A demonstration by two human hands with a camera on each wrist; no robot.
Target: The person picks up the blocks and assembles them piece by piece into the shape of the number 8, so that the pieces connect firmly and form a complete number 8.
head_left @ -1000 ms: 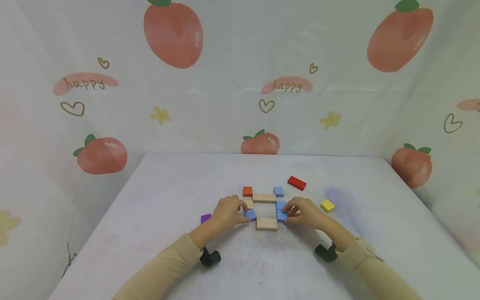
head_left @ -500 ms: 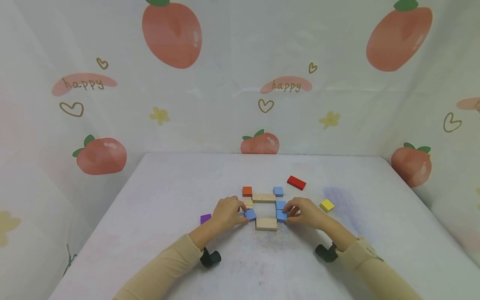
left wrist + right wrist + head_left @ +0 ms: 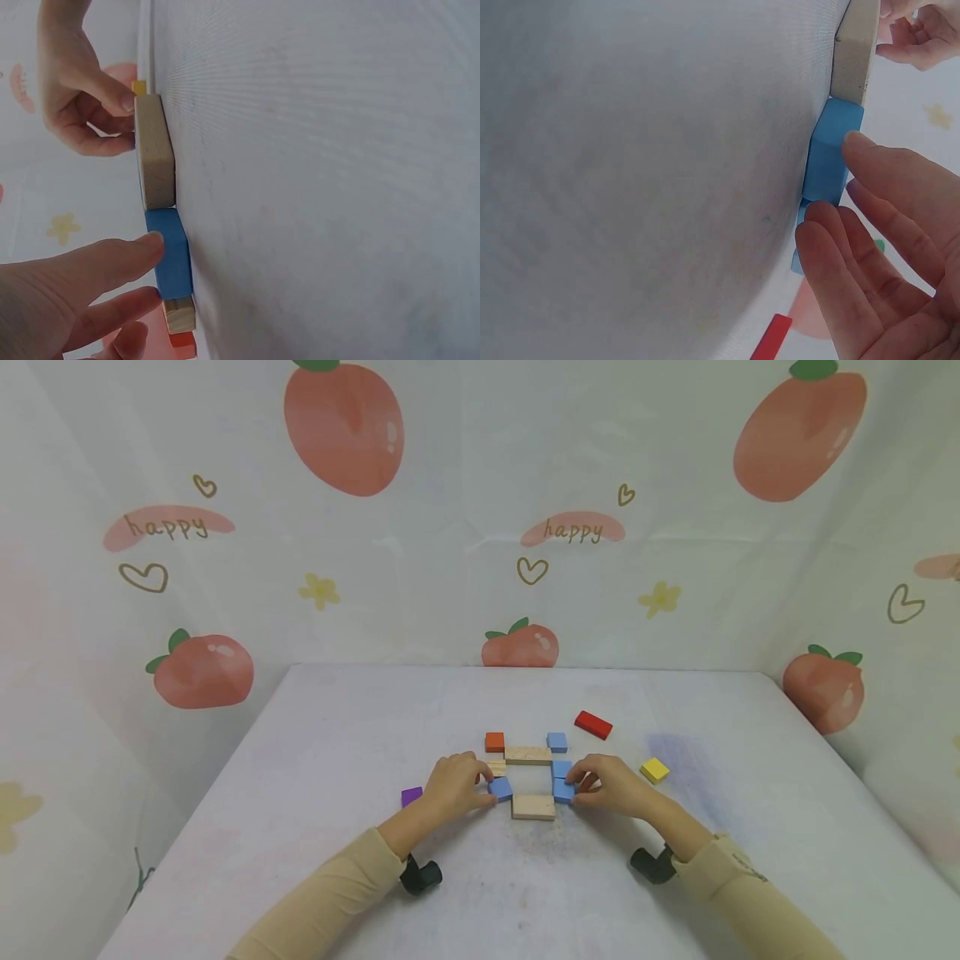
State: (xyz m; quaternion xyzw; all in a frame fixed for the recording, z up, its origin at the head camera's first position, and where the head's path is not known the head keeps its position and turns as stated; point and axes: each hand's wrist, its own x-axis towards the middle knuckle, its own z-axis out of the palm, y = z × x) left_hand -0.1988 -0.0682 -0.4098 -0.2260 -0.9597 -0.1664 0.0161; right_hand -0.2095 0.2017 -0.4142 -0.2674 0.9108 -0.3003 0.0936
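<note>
On the table, flat blocks lie in a ring. My left hand (image 3: 455,783) pinches a blue block (image 3: 500,790) at the ring's near left, thumb and forefinger at its two ends; this block sits slightly turned. At the near right, my right hand (image 3: 609,785) holds another blue block (image 3: 564,791) between thumb and forefinger. A plain wooden block (image 3: 533,808) lies between these two at the front, its end meeting the left blue block (image 3: 171,253) in the left wrist view. Behind the right one is a further blue block (image 3: 562,769); a striped wooden block (image 3: 497,768) is partly hidden behind my left fingers.
A long wooden block (image 3: 528,756) forms the ring's back, with an orange block (image 3: 495,742) and a blue block (image 3: 557,742) at its ends. A red block (image 3: 594,725) and a yellow block (image 3: 655,770) lie to the right, a purple block (image 3: 412,796) left.
</note>
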